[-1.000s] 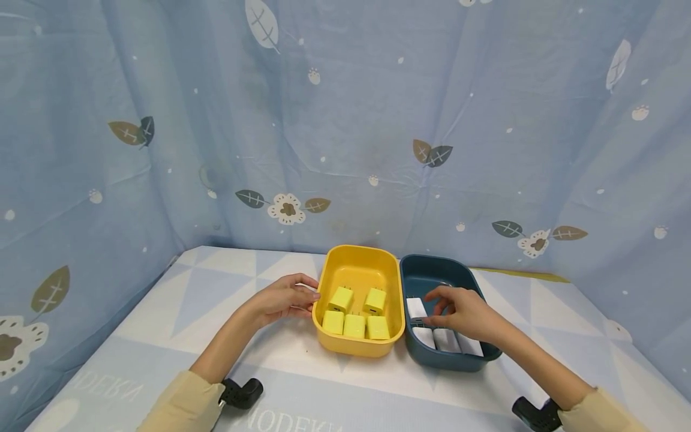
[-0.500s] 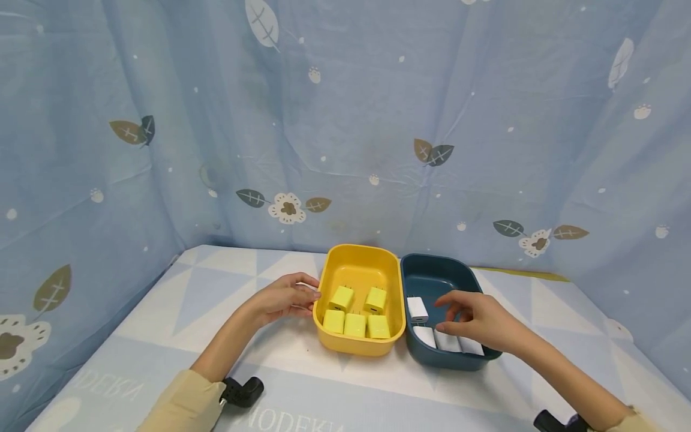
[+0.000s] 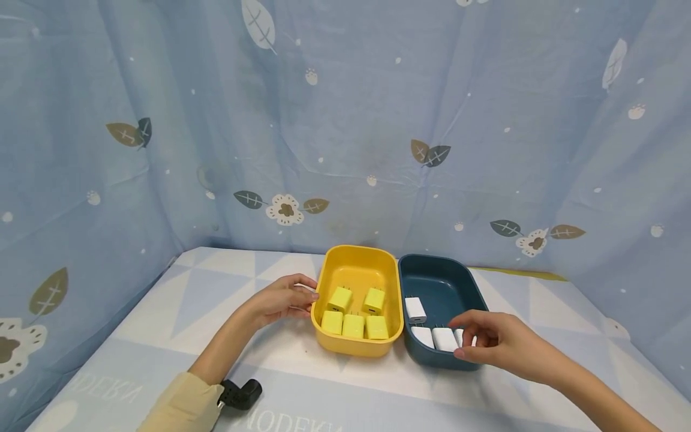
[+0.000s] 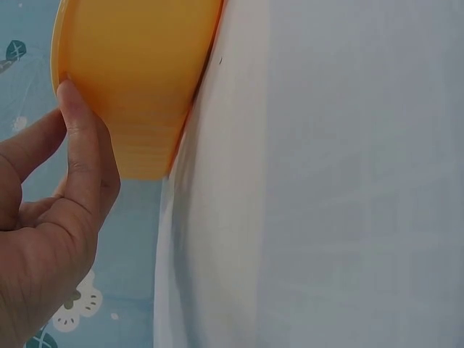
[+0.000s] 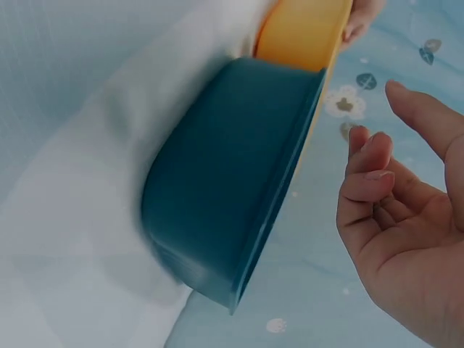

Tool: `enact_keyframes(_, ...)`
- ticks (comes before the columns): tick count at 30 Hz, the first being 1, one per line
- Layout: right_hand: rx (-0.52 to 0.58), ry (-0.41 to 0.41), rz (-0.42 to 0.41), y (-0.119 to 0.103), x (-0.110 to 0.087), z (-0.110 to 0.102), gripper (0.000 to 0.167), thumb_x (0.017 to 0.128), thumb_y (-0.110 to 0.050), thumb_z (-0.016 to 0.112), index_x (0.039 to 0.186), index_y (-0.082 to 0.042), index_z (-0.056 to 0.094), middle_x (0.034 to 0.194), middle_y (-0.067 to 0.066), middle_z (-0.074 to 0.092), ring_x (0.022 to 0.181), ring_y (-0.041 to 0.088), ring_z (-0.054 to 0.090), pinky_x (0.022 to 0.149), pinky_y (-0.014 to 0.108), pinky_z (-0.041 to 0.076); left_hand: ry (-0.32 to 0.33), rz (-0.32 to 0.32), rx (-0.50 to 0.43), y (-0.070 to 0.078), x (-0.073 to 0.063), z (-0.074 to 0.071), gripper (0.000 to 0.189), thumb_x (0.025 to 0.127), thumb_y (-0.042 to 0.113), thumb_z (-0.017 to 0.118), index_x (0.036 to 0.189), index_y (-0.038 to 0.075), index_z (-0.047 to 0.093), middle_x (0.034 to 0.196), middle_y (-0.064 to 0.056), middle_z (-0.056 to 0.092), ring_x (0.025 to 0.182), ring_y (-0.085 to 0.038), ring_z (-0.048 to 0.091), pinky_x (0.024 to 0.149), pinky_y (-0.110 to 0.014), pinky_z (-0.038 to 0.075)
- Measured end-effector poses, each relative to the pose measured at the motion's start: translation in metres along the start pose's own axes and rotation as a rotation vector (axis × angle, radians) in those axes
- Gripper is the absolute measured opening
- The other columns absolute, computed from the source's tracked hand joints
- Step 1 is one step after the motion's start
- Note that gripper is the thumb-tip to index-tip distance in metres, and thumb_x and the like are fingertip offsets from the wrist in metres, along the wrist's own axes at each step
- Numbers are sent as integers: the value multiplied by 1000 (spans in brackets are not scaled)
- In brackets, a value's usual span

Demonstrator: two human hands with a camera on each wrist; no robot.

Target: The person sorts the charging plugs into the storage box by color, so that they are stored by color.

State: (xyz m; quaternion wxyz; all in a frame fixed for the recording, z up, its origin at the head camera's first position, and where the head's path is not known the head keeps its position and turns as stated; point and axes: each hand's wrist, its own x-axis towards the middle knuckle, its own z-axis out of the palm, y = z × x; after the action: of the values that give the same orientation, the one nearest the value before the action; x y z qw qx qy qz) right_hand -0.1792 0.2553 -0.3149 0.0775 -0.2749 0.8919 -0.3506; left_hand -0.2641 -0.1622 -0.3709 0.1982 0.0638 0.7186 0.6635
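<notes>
My left hand (image 3: 286,299) touches the left side of a yellow bin (image 3: 358,264); in the left wrist view a fingertip (image 4: 69,90) meets the bin's wall near the rim. Several yellow charger plugs (image 3: 353,326) sit in that bin, most along its near end. A dark blue bin (image 3: 437,282) stands right beside it with several white charger plugs (image 3: 444,339). One white plug (image 3: 415,310) lies behind the near row. Over the blue bin's near right corner is my right hand (image 3: 502,342), holding nothing, thumb apart from the fingers; it partly hides the rightmost white plug.
Both bins stand on a table with a pale patterned cloth (image 3: 259,372), near its back edge. A blue curtain (image 3: 345,120) hangs behind and at the sides. A black wrist device (image 3: 240,394) is strapped at my left sleeve (image 3: 180,405).
The right hand has let go of a white plug, which now lies behind the near row, and has drawn back toward the near right. The left hand has stayed put.
</notes>
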Motion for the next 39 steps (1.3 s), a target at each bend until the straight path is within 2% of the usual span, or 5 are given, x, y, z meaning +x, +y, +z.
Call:
enact_keyframes(12, 135, -114, -72, -6, -25, 16, 34, 90, -20, 74, 120, -7, 63, 84, -5, 62, 59, 13, 52, 49, 23, 44, -5, -1, -1, -2, 1, 0, 37, 96, 8, 64, 127, -4, 47, 101, -15, 65, 75, -20, 66, 75, -30, 60)
enact_keyframes(21, 171, -267, 82, -11, -31, 30, 35, 91, -18, 73, 123, -9, 62, 84, -3, 61, 64, 10, 53, 51, 21, 42, 1, -7, -9, -2, 2, -1, 38, 96, 7, 64, 128, -4, 47, 102, -17, 64, 75, -20, 65, 73, -30, 60)
enact_keyframes(28, 195, -347, -51, -5, -33, 39, 34, 90, -10, 72, 121, -2, 60, 86, -13, 62, 63, -1, 48, 52, 18, 43, 7, -6, -9, -2, 1, 0, 40, 96, 8, 65, 129, -4, 46, 101, -16, 63, 75, -19, 65, 73, -30, 60)
enact_keyframes(31, 220, -392, -1, 16, -36, 47, 34, 90, -12, 72, 122, -9, 62, 86, -13, 61, 63, 1, 50, 54, 20, 46, 6, -7, -10, -2, 1, 0, 40, 96, 8, 65, 129, -4, 46, 100, -15, 63, 75, -19, 65, 73, -30, 60)
enact_keyframes(39, 146, -502, 43, 137, -36, 86, 37, 91, -35, 72, 126, -37, 60, 94, -14, 65, 71, 4, 59, 61, 21, 52, 18, -14, -4, -1, 1, 0, 39, 95, 9, 65, 128, -3, 47, 101, -15, 64, 76, -20, 65, 74, -30, 60)
